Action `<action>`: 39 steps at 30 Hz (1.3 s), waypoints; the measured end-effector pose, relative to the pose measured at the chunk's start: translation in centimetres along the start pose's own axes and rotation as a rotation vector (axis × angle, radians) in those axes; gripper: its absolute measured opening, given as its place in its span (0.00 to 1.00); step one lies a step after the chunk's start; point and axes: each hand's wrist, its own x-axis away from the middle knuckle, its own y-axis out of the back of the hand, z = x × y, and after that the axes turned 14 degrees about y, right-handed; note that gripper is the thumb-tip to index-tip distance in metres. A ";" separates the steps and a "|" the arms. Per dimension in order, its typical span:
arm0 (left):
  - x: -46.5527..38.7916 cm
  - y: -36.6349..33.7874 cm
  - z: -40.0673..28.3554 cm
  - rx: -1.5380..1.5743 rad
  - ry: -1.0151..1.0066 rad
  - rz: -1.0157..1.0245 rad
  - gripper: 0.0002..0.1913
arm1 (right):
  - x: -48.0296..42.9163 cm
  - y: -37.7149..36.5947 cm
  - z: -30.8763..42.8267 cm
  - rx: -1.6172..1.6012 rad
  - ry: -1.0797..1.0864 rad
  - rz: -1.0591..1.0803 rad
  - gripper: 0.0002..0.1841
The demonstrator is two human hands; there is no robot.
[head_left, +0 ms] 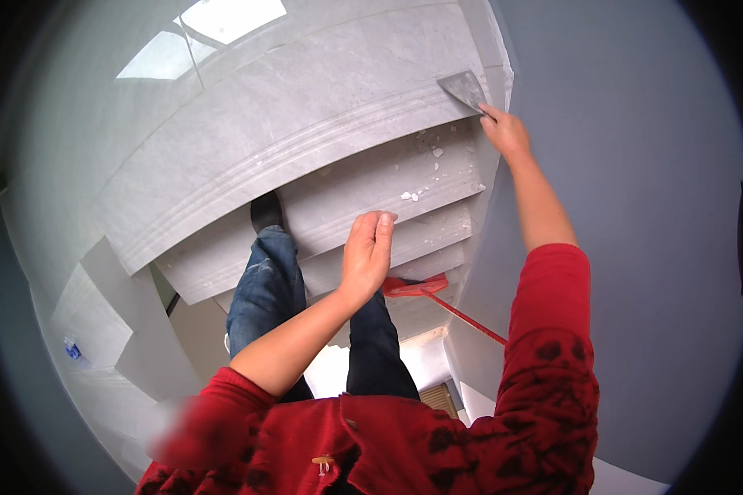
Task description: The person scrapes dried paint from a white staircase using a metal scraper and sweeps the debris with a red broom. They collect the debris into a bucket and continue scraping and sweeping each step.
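Note:
My right hand (505, 132) grips the handle of a metal putty knife (465, 90) at the upper right. Its wide blade lies at the right end of the top stair's edge (371, 127), close to the wall skirting. My left hand (368, 250) is held over the lower steps, touching no object that I can see. Its fingers look close together, bent partly out of sight, and whether anything is in them cannot be told. White flakes (410, 196) and smaller crumbs are scattered on the step below the top edge, towards its right end.
A red broom (418, 286) rests on the lower stairs, its handle slanting to the right. The blue-grey wall (619, 185) bounds the right side. My shoe (267, 211) stands on a step below the top edge. A small blue item (72, 348) lies at the lower left.

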 end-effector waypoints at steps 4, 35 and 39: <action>-0.2 0.3 0.0 -0.025 0.018 -0.006 0.20 | 0.4 0.8 0.4 0.064 -0.084 0.236 0.19; 0.4 0.1 -0.5 -0.024 -0.038 -0.016 0.20 | 0.4 0.6 4.7 0.084 -0.162 0.278 0.18; 0.5 0.2 -0.6 -0.038 0.004 -0.006 0.20 | 0.9 -0.1 5.5 0.145 -0.213 0.344 0.18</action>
